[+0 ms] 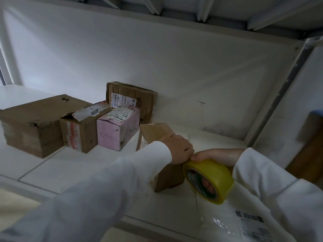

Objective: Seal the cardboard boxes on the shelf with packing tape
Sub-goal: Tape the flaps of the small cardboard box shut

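Observation:
A small brown cardboard box (157,131) stands near the front of the white shelf (73,165), its top glossy with clear tape. My left hand (180,148) lies curled over the box's near right top edge, its fingertips meeting my right hand. My right hand (216,156) grips a yellow roll of packing tape (209,179), with fingers showing through the core. The roll hangs just right of the box's front corner. Whether a strip of tape runs from roll to box is hard to tell.
Further back stand a pink box (117,130), a torn-label brown box (78,131), a large flat brown box (31,123) and an upright brown box (138,98) against the back wall. A clear plastic mailer (232,222) lies at the shelf's front right. A brown object (311,145) sits right, past the shelf upright.

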